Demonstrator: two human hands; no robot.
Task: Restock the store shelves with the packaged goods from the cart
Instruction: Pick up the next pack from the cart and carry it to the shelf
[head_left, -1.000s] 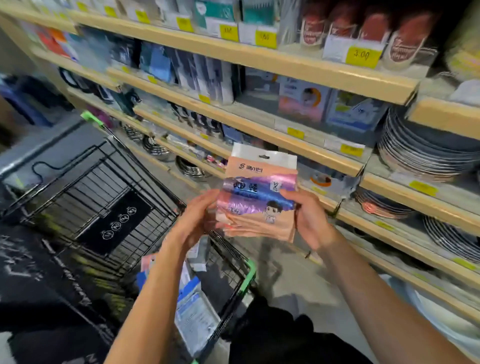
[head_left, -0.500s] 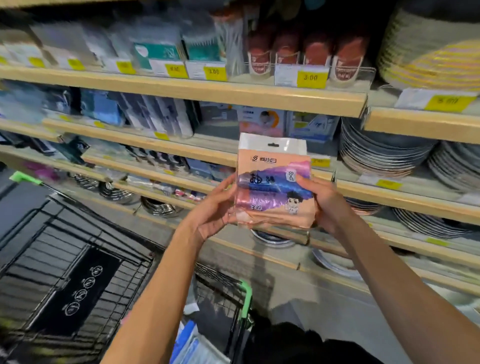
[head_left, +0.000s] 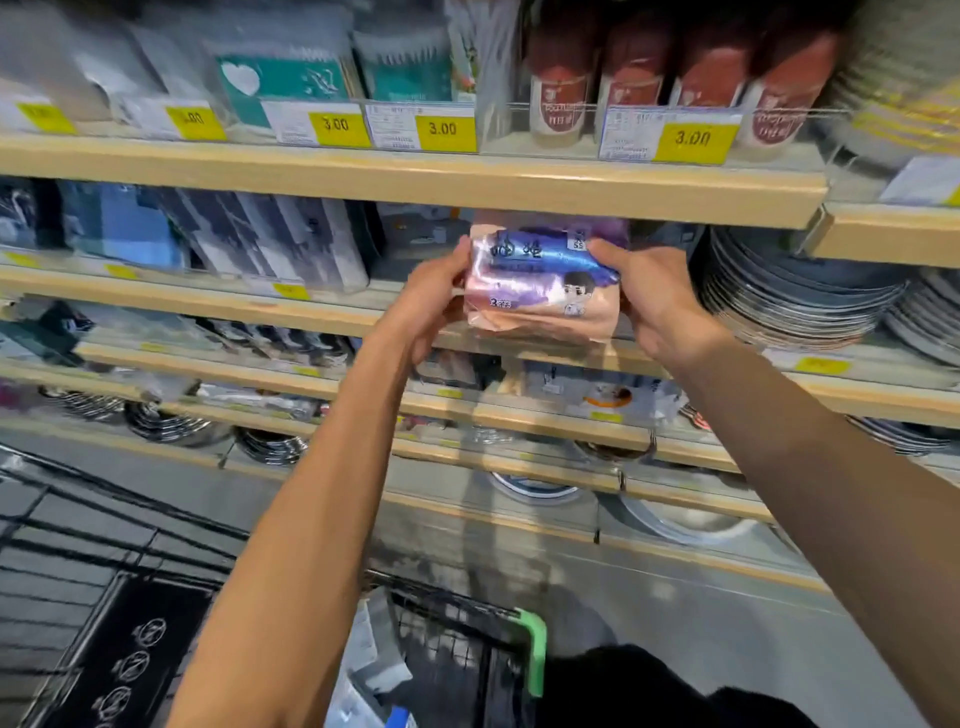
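Note:
A peach-coloured pack with blue and purple rolls inside (head_left: 540, 283) is held at the mouth of the second shelf (head_left: 322, 312), its top edge tucked under the top shelf board (head_left: 415, 179). My left hand (head_left: 434, 301) grips its left side and my right hand (head_left: 654, 301) grips its right side. The black wire cart (head_left: 457, 654) with a green corner stands below my arms, with white and blue packages (head_left: 369, 670) in it.
Stacks of metal plates (head_left: 789, 306) fill the shelf just right of the pack. Grey and blue packs (head_left: 270, 244) stand to its left. Red-labelled cups (head_left: 639, 88) and yellow price tags line the top shelf. Pans and bowls lie on the lower shelves.
Both hands have carried the pack up and forward from in front of the shelves into the second shelf's opening. The view has moved closer to the shelves.

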